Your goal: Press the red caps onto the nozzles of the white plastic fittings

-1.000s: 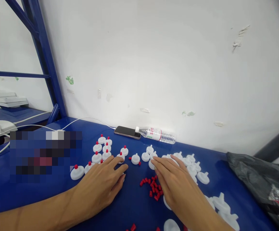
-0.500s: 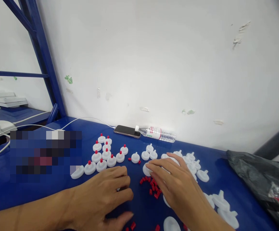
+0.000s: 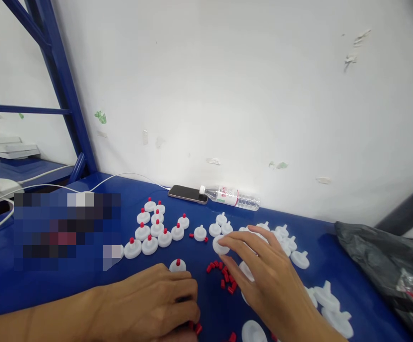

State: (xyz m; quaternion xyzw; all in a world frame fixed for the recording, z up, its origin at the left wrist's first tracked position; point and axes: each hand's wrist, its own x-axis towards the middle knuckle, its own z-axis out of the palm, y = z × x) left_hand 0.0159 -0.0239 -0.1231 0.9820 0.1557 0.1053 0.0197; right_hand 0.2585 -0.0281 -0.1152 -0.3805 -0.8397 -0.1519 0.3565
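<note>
My left hand (image 3: 156,304) rests low on the blue table (image 3: 199,304), fingers curled under near a few red caps (image 3: 196,327) at the bottom edge; what it grips is hidden. A white disc with a red cap (image 3: 177,265) stands just beyond its knuckles. My right hand (image 3: 259,270) reaches forward, fingers spread, fingertips touching a bare white disc (image 3: 220,245). A heap of small red caps (image 3: 224,275) lies between my hands. Several capped discs (image 3: 153,228) cluster to the left; several uncapped discs (image 3: 285,244) lie to the right.
A phone (image 3: 188,194) on a white cable and a lying water bottle (image 3: 231,197) sit against the white wall. A black plastic bag (image 3: 388,266) fills the right side. A blue shelf frame (image 3: 64,95) rises at left, beside a blurred patch.
My left hand pulled back toward me and curled shut, leaving a capped disc standing on the table. My right hand slid left a little onto a bare disc.
</note>
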